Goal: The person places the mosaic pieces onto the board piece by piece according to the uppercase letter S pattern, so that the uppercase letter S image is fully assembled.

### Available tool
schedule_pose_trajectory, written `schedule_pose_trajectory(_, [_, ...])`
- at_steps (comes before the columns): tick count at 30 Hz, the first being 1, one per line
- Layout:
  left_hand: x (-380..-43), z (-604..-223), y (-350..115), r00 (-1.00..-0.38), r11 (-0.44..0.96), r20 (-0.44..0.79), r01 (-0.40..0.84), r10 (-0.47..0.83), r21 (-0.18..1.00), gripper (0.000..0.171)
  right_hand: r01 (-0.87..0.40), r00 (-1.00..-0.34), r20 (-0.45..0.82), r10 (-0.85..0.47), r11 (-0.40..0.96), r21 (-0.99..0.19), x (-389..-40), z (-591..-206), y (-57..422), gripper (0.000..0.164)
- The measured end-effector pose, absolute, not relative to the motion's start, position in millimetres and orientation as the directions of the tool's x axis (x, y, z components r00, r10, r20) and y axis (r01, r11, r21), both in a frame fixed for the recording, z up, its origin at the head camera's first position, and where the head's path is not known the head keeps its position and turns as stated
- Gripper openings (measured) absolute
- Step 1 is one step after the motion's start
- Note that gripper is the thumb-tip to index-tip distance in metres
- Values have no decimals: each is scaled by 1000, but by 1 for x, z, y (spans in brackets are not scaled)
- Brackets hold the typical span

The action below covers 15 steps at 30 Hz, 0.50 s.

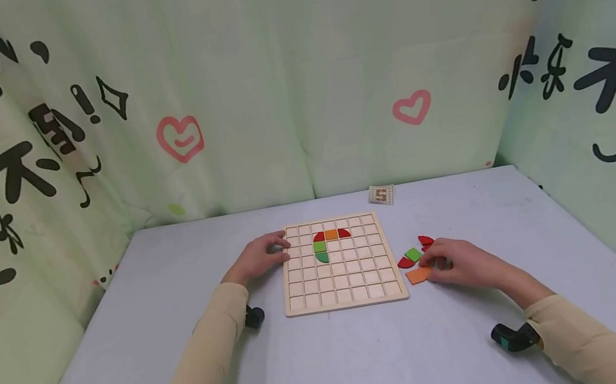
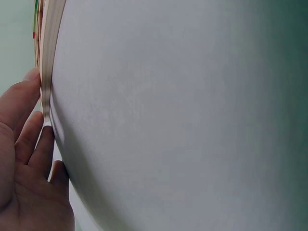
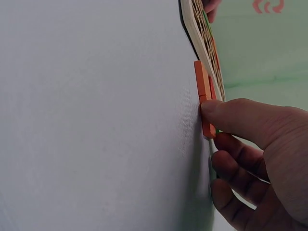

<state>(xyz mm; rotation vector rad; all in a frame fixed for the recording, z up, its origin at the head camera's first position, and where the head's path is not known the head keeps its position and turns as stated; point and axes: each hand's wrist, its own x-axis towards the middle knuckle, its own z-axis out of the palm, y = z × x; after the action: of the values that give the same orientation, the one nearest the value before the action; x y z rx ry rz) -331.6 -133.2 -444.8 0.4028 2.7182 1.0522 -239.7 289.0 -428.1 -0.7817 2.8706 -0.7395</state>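
Observation:
A wooden grid board (image 1: pixel 302 283) lies on the table, holding red, orange and green tiles in its upper cells. My left hand (image 1: pixel 261 256) rests at the board's left edge; in the left wrist view its thumb (image 2: pixel 30 77) and fingertips touch the rim, fingers fairly straight. Right of the board, my right hand (image 1: pixel 466 265) pinches an orange tile (image 1: pixel 417 276) close to the tabletop. The right wrist view shows the thumb on the orange edge (image 3: pixel 202 82), which has a seam across it. Beside that hand lie a green tile (image 1: pixel 413 255) and red rounded tiles (image 1: pixel 405 263).
A small printed card (image 1: pixel 381 194) lies behind the board, near the table's back edge. A white cloth covers the table (image 1: pixel 354 361). Curtains (image 1: pixel 294 90) with hearts and black writing stand around the back and sides. Black devices are strapped to both wrists.

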Motion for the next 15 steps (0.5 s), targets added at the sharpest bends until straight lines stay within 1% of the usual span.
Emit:
schedule_pose_trajectory(9, [-331,-443,-133,-943,715,-86,182,321,675,27,-467,-854,17,-520,753,-464,-240,-426,287,21])
schedule_pose_trajectory(15, [-331,-442,-134,-941,712,-84,189,329,676,27,-449,-861,-2,-509,762,-466,-240,-424,286,20])
